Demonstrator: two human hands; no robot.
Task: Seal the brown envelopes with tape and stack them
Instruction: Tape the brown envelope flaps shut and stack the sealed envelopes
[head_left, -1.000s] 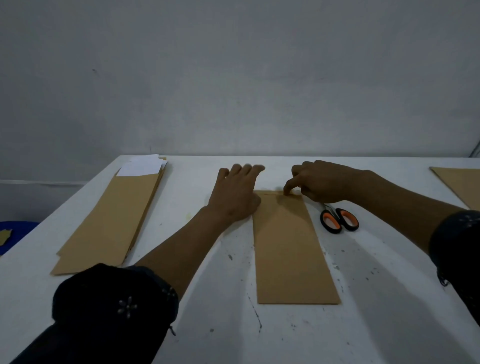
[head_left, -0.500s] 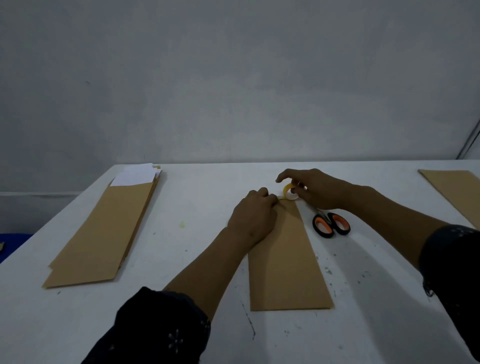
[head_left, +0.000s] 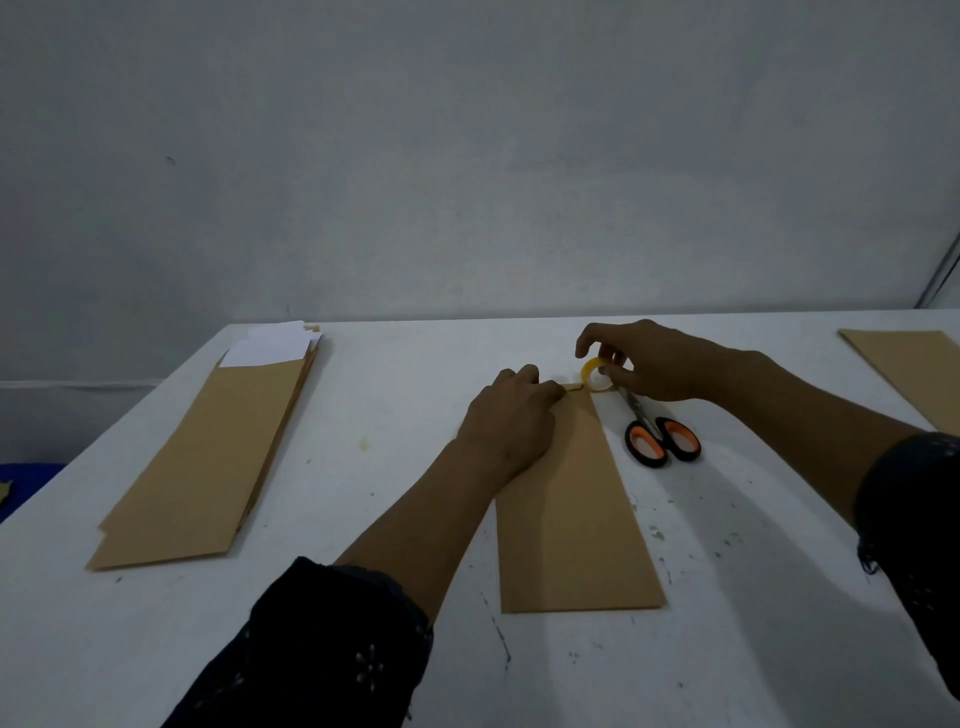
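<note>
Brown envelope (head_left: 571, 509) lies flat on the white counter (head_left: 415, 395), long axis running away from the person. Left hand (head_left: 511, 421) rests on its far left corner, fingers curled — grip pinches the free end of a tape strip (head_left: 571, 386) at the top edge. Right hand (head_left: 649, 361) holds the tape roll (head_left: 595, 375) upright at the far right corner, thumb and fingers closed around it. Scissors (head_left: 657, 434) with orange-black handles lie just right of the envelope. Envelope stack (head_left: 208, 457) well to the left, white paper showing at its far end — another envelope (head_left: 909, 374) at the far right.
</note>
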